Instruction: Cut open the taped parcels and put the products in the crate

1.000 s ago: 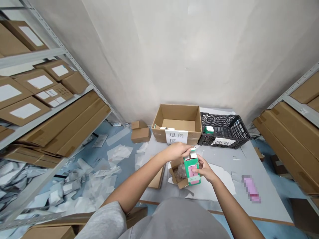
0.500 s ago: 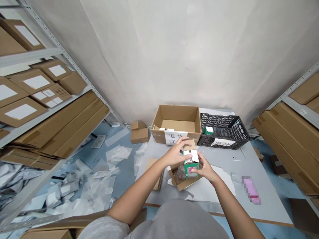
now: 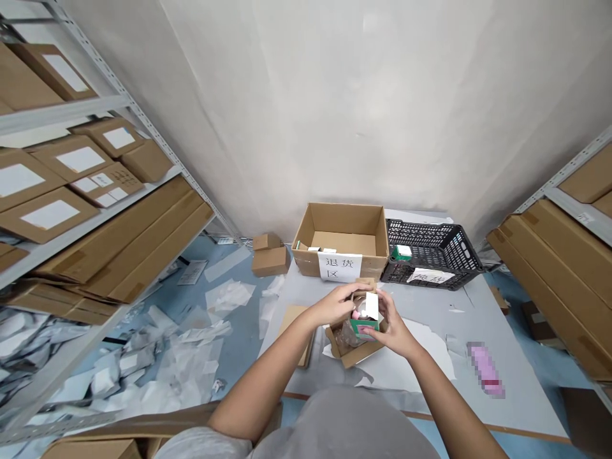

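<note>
A small green and white box [image 3: 365, 327] is held over an opened brown carton, its top open and a white flap raised. Something shiny and rounded with a pink part [image 3: 362, 310] shows in the opening; its kind is unclear. My right hand [image 3: 396, 327] grips the box from the right, thumb on the front. My left hand [image 3: 335, 306] closes on the box's upper left edge, fingers over the opening. Just beneath lies the brown carton [image 3: 354, 357] with clear plastic wrapping [image 3: 345, 335] in it.
Behind my hands stand a large cardboard box [image 3: 301, 260] with a paper sign and a black crate [image 3: 461, 280] holding another green box [image 3: 401, 252]. White paper [image 3: 425, 363] and a blurred pink item [image 3: 485, 370] lie on the table. Shelves with cartons [image 3: 79, 159] flank both sides.
The small box's top has opened wider, so the shiny rounded content now shows. My left hand has moved down to the opening's left edge.
</note>
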`<state>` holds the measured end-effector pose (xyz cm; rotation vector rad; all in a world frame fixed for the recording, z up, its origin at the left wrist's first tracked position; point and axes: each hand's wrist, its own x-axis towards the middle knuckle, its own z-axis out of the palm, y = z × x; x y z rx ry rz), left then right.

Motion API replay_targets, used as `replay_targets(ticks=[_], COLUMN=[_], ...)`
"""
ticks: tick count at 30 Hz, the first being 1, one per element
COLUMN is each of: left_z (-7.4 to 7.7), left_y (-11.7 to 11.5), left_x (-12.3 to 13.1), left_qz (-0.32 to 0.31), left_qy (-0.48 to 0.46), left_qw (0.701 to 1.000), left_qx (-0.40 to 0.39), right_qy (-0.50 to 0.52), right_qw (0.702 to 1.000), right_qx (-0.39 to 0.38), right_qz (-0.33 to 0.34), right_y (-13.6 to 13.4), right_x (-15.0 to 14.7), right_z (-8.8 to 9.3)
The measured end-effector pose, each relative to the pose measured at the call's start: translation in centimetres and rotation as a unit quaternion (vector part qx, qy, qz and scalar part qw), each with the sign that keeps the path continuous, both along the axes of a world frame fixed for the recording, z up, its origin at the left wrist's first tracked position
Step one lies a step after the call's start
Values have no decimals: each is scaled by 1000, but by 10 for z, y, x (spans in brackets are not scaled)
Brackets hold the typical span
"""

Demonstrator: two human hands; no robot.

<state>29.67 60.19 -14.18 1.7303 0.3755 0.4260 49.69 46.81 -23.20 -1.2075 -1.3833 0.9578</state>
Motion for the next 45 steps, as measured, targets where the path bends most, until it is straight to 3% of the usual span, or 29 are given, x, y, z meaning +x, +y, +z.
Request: replay_targets(ticks=[4, 10, 15, 22, 25, 31, 36, 45], left_z=[-10, 13, 17, 21, 23, 17, 12, 7], left_y=[4, -14, -20, -23, -25, -29, -32, -38], left_x=[2, 7, 4, 4, 5, -1, -8, -12], left_qz=[69, 147, 70, -24, -34, 36, 68, 75], left_qy=[-78, -2, 9, 45, 10, -100, -135, -171], left_qw=[994, 978, 984, 962, 968, 986, 984, 982], left_qx=[-20, 149, 163, 268, 248, 129, 92, 13], right_qy=[75, 119, 112, 50, 61, 72, 50, 55], right_qw=[997, 992, 993, 998, 997, 994, 987, 982], right_qx=[-11, -10, -14, -36, -38, 20, 61, 71], right_qz=[-27, -39, -41, -23, -35, -81, -140, -165], right_y=[0, 2, 4, -4, -8, -10, -14, -16], right_x=[-1, -3, -1, 0, -5, -12, -10, -12], right_z=[16, 35, 27, 16, 11, 0, 6, 11])
